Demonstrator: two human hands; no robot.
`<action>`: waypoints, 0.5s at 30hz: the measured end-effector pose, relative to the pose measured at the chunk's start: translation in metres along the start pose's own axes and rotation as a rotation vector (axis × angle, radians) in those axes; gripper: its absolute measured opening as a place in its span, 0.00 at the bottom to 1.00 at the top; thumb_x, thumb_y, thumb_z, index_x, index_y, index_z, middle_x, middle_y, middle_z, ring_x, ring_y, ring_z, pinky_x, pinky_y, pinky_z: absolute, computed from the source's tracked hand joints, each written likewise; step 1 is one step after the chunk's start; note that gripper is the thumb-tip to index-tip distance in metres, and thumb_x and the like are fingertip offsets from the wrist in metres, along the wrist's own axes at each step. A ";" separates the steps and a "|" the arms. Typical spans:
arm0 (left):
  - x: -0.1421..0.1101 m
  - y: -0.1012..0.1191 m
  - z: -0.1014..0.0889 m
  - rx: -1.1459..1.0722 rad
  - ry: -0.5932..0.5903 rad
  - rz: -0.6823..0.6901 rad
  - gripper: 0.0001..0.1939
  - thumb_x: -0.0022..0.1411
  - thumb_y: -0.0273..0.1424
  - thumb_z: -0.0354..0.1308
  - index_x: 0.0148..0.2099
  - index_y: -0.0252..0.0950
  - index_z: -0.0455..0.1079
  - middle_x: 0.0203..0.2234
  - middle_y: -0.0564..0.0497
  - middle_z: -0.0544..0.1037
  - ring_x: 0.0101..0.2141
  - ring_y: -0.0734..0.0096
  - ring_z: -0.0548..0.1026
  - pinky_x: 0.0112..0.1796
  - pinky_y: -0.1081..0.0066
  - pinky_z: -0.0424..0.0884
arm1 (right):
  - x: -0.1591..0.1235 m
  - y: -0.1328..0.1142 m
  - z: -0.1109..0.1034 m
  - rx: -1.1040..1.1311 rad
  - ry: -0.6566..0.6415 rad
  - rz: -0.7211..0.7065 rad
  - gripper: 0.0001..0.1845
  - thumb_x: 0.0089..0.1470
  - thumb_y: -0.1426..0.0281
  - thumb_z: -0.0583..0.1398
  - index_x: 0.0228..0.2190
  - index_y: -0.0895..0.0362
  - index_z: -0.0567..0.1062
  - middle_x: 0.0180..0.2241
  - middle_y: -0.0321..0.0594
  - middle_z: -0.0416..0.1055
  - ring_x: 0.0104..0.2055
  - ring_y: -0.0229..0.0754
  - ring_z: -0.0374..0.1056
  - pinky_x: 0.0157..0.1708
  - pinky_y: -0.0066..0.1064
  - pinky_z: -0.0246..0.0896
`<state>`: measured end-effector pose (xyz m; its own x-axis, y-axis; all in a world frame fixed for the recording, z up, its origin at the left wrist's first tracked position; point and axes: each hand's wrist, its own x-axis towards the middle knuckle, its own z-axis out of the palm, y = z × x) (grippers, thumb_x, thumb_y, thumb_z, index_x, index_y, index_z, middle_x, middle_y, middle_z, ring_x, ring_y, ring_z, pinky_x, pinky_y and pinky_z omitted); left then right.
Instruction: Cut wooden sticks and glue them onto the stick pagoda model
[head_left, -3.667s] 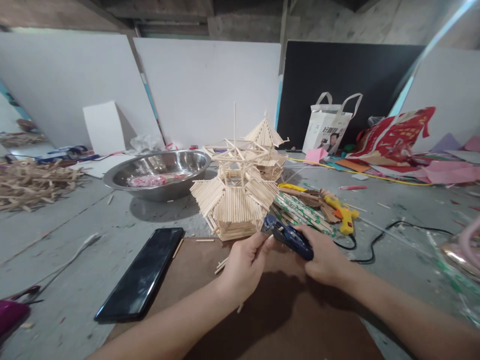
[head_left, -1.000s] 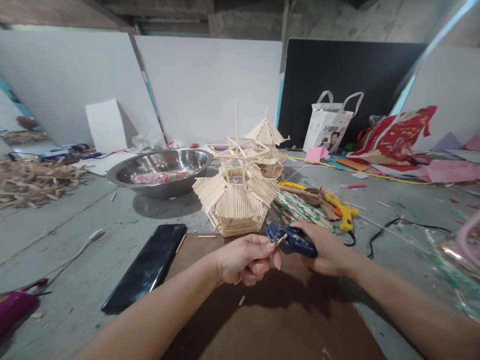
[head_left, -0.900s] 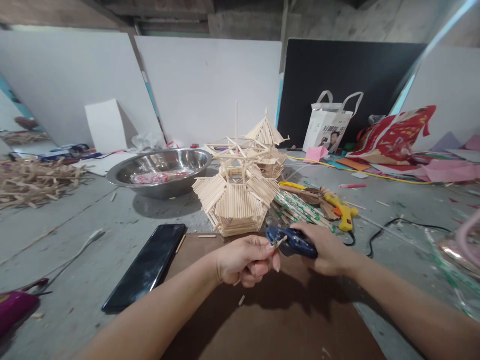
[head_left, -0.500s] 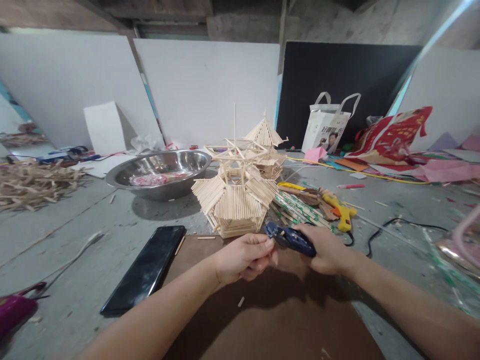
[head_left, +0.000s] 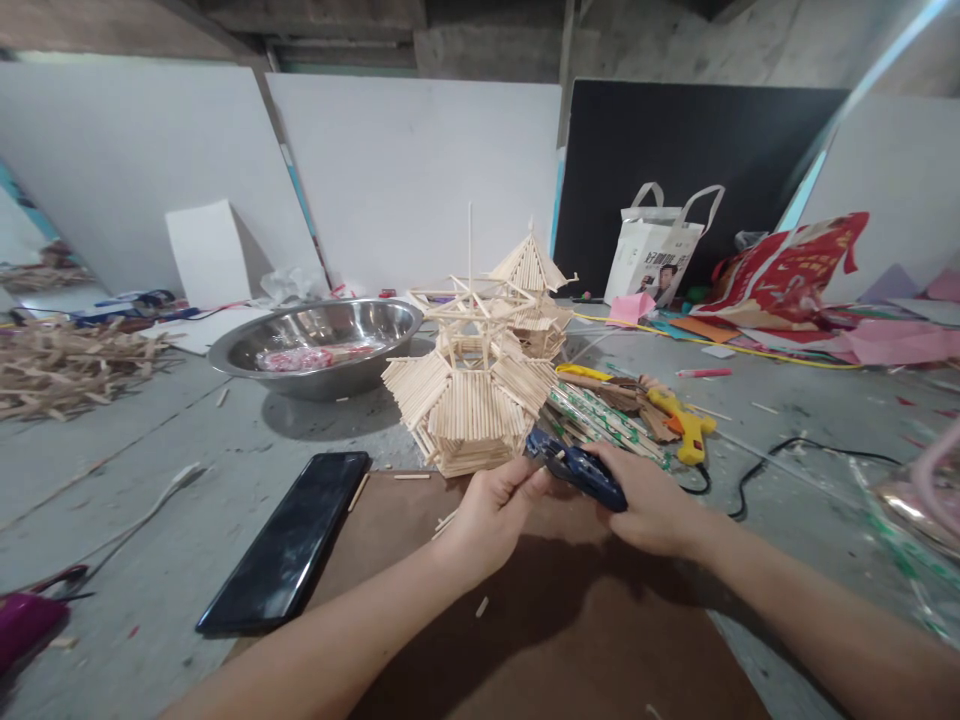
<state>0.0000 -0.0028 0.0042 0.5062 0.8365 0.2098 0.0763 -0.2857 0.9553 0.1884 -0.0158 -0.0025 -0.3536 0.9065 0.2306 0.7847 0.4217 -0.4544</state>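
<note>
My right hand is wrapped round a dark blue pliers-like cutting tool, its head pointing left. The thumb and fingers of my left hand are pinched together beside the tool's head, on a thin wooden stick that mostly hides behind the fingers and the jaws. Just beyond both hands stands a pavilion-like model built of pale sticks, with layered roofs and a tall upright stick. Under my hands lies a brown board, and a few short sticks rest on it by my left wrist.
A black phone lies at the board's left edge. Behind it stands a steel basin with a pink-and-white packet. At right are wrapped sticks, a yellow glue gun and its black cord. A second stick model stands behind.
My left hand has turned, its back now facing up, with its fingertips nearer the tool's head. Short sticks now show by the left wrist. The tool has shifted slightly up and left.
</note>
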 end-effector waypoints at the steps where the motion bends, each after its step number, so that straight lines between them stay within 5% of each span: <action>1: 0.000 0.000 -0.001 -0.012 -0.015 -0.020 0.14 0.54 0.36 0.47 0.32 0.31 0.68 0.23 0.52 0.70 0.28 0.76 0.65 0.32 0.75 0.62 | 0.000 0.001 0.000 0.012 0.000 -0.027 0.29 0.31 0.78 0.52 0.41 0.57 0.59 0.40 0.42 0.64 0.41 0.43 0.60 0.39 0.33 0.53; 8: 0.001 -0.001 -0.004 -0.162 -0.146 -0.159 0.15 0.53 0.38 0.48 0.30 0.31 0.67 0.10 0.61 0.52 0.13 0.86 0.50 0.16 0.80 0.48 | -0.001 0.004 0.000 0.060 -0.012 -0.077 0.29 0.31 0.78 0.54 0.42 0.57 0.59 0.39 0.42 0.64 0.39 0.42 0.60 0.38 0.32 0.54; 15: 0.002 -0.001 -0.005 -0.150 -0.135 -0.179 0.15 0.53 0.39 0.48 0.27 0.31 0.64 0.10 0.61 0.54 0.12 0.87 0.50 0.16 0.80 0.47 | -0.001 0.008 0.001 0.035 0.040 -0.092 0.30 0.30 0.79 0.53 0.42 0.58 0.60 0.40 0.43 0.64 0.40 0.43 0.60 0.39 0.33 0.53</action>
<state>-0.0038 0.0017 0.0046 0.6066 0.7948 0.0152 0.0518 -0.0585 0.9969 0.1944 -0.0128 -0.0071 -0.4021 0.8627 0.3066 0.7312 0.5042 -0.4596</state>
